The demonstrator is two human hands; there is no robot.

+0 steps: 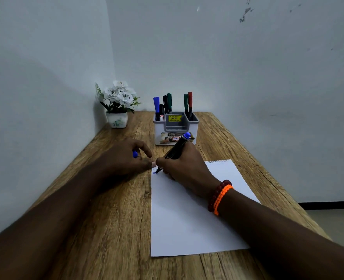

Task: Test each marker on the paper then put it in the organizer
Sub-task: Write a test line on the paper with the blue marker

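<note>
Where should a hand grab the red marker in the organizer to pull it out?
Pinch the red marker by its upper end, coming straight down from above. It stands near upright in the right compartment of the organizer, lower half hidden behind the wall, and a green marker crowds its left side, so approach slightly from the right.

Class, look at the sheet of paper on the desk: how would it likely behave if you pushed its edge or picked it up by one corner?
The paper is a thin single sheet, so it would probably droop when lifted by a corner. Lying flat on the smooth table, it would likely slide or buckle if pushed. The right hand rests on it, probably steadying it.
</note>
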